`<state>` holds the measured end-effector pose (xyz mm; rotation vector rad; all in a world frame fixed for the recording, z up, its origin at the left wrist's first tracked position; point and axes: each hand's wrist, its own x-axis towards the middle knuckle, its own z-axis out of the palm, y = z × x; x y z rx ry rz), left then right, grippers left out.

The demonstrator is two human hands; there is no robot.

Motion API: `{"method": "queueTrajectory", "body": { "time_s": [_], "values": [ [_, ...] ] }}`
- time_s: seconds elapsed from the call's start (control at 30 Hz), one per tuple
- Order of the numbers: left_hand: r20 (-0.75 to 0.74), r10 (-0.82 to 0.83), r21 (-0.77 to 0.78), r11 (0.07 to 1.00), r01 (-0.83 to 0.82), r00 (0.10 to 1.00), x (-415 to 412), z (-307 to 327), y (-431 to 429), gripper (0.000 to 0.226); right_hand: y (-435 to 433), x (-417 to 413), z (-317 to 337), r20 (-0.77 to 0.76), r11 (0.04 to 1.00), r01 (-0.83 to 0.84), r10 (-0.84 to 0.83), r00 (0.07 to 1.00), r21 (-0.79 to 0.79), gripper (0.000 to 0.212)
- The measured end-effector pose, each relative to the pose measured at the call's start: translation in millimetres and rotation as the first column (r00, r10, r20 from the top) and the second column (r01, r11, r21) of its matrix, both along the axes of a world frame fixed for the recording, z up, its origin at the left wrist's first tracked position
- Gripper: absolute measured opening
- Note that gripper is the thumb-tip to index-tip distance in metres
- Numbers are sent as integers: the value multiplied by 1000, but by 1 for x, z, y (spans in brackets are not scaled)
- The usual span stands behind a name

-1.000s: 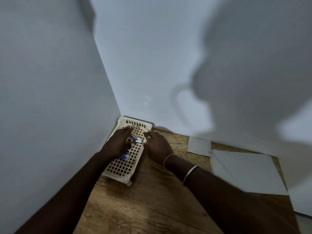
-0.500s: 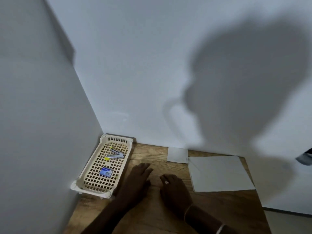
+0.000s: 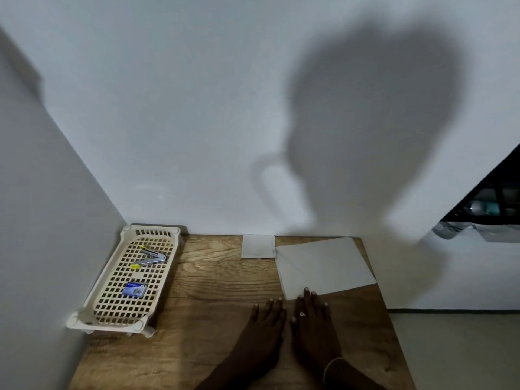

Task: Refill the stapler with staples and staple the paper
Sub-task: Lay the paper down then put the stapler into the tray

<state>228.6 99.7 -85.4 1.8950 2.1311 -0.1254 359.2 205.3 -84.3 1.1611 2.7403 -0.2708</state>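
A cream lattice tray (image 3: 92,313) stands in the left corner of the wooden table (image 3: 211,282). Inside it lies a small metal stapler (image 3: 150,258) with yellow tips, hinged open in a V. Nearer me in the tray is a blue staple box (image 3: 134,289). White paper sheets (image 3: 323,266) lie at the back right. My left hand (image 3: 263,330) and my right hand (image 3: 313,325) rest flat side by side on the table, palms down, holding nothing. A ring shows on my right hand, whose fingertips touch the paper's near edge.
A small white paper square (image 3: 258,246) lies against the back wall. White walls close the table at the back and left. The table's right edge drops to a pale floor (image 3: 455,353). A dark shelf (image 3: 489,204) with items shows at far right.
Both hands left the stapler in the tray and drew back to the right, ending flat on the table near the paper. The view shifted rightward and back.
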Motion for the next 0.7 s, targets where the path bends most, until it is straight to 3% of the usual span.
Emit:
{"method": "queueTrajectory", "body": {
  "time_s": [0.17, 0.3, 0.47, 0.7],
  "values": [
    [-8, -17, -19, 1000, 17, 1000, 9, -16, 12, 54, 4, 4, -13, -41, 999, -6, 7, 999, 37, 62],
    [59, 20, 77, 997, -24, 998, 5, -20, 24, 56, 5, 2, -22, -1, 999, -16, 16, 1000, -42, 64],
    [131, 39, 57, 997, -47, 991, -8, -27, 34, 61, 8, -6, -22, -55, 1000, 1, -2, 998, -16, 66],
    [112, 40, 79, 996, -49, 993, -17, -25, 46, 62, 20, -18, -25, -21, 998, -5, 4, 1000, -61, 69]
  ]
}}
